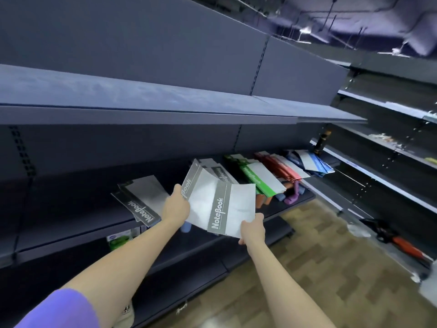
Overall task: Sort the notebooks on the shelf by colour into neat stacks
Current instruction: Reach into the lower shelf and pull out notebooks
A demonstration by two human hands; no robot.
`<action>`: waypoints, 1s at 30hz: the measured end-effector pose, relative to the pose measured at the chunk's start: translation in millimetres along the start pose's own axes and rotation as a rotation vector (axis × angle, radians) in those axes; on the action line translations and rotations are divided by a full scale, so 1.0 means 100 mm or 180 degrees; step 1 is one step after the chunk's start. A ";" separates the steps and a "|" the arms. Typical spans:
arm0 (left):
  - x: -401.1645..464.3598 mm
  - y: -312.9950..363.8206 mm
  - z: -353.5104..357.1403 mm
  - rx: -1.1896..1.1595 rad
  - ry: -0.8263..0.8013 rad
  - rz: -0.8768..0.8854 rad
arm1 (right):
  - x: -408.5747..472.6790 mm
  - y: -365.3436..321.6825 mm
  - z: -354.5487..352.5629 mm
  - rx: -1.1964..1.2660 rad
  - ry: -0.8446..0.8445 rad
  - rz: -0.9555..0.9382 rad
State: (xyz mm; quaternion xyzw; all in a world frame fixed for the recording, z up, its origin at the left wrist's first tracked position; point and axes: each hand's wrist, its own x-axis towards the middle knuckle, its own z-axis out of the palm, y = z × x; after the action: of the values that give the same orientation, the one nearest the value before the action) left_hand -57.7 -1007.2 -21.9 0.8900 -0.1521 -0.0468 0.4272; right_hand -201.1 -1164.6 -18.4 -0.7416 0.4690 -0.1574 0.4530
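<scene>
Both my hands hold grey-spined notebooks in the air in front of the dark shelf (71,223). My left hand (176,204) grips the left edge of one grey notebook (201,185). My right hand (251,227) pinches the bottom right corner of another grey notebook (233,209) that overlaps it. More grey notebooks (218,172) lie on the shelf behind them. A stack of black-spined notebooks (140,200) lies to the left. Rightward along the shelf lie green notebooks (257,181), red notebooks (281,168) and blue notebooks (314,163).
An upper shelf (165,110) overhangs the notebooks. Small purple, blue and orange items (292,197) lie at the shelf's front edge under the green stack. Lower shelves hold a green packet (119,240). Another shelving unit (390,143) stands at right, with clutter on the wood-pattern floor (319,268).
</scene>
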 end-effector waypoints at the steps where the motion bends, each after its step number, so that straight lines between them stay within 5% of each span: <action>1: 0.10 0.01 0.06 -0.0084 -0.0005 -0.0057 | 0.15 -0.04 -0.03 -0.0080 -0.0007 0.0002; 25: 0.79 0.45 0.53 0.0673 0.0808 -0.1095 | 2.08 -0.52 0.23 -0.1221 -0.0770 -0.1141; 30: 0.70 0.50 0.61 0.0311 0.1097 -0.1425 | 2.11 -0.66 0.13 -0.1255 -0.0861 -0.1234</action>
State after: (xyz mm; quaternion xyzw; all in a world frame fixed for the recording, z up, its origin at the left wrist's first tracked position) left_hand -15.4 -1103.9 -18.0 0.9158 0.1210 0.0194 0.3824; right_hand -48.4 -1324.2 -12.2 -0.9051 0.2757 -0.0467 0.3203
